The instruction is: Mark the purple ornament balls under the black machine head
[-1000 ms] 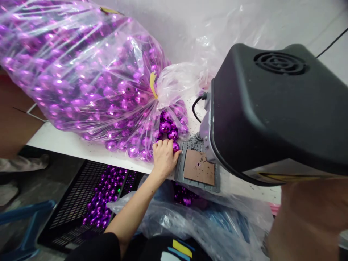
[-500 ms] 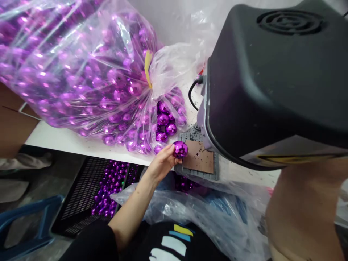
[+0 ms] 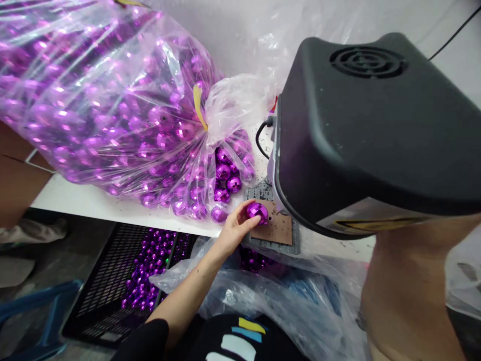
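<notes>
My left hand (image 3: 235,226) is closed around a shiny purple faceted ball (image 3: 257,212), with thumb and fingers on its sides. The ball is over the left part of a brown board (image 3: 276,231) with a small hole. That board lies on the slotted grey metal base (image 3: 295,245) of a machine with a large black housing (image 3: 361,135). My right forearm (image 3: 409,286) rises on the right to the housing, which hides my right hand.
A big clear bag of purple balls (image 3: 112,115), tied with yellow, lies on the white table (image 3: 75,198). Loose balls (image 3: 223,173) sit at its mouth. Below stand a black crate (image 3: 101,296) with purple balls and a blue stool (image 3: 48,316). Clear plastic (image 3: 259,296) covers my lap.
My left hand has moved slightly right with the ball, bringing it farther over the brown board and closer to the hole. The whole view has also shifted slightly.
</notes>
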The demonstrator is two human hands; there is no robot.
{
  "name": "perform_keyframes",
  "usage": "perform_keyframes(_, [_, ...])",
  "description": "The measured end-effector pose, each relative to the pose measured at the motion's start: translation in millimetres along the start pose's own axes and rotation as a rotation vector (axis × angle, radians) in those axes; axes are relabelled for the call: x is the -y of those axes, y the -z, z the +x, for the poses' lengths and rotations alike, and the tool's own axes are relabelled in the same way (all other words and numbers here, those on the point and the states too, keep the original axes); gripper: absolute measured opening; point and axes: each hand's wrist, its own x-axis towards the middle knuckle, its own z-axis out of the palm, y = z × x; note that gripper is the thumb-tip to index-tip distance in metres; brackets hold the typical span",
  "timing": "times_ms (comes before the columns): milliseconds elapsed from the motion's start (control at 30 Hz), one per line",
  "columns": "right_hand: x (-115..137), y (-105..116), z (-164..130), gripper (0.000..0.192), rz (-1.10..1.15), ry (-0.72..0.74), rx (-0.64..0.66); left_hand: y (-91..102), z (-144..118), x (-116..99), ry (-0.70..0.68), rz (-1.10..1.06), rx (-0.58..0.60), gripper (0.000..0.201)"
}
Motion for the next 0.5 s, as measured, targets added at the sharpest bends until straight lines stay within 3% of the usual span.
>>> perform_keyframes(133, [11, -2, 1, 0.049, 0.001, -0.032, -0.046, -9.3, 5, 9, -0.268, 0.474, 0.031, 0.056])
perform_keyframes(267, [11, 0, 1, 0.045, -0.04, -0.036, -0.031, -14.1, 8, 15, -0.478, 0.735, 0.077, 0.053])
perform_keyframes(400, [9, 0, 2, 0.046, -0.051, -0.05, -0.029, -17.8, 6, 24, -0.555, 0.825, 0.123, 0.049])
perform_keyframes(500, [8, 0, 2, 0.043, -0.063, -0.033, -0.037, -21.3, 4, 26, -0.537, 0.854, 0.138, 0.049])
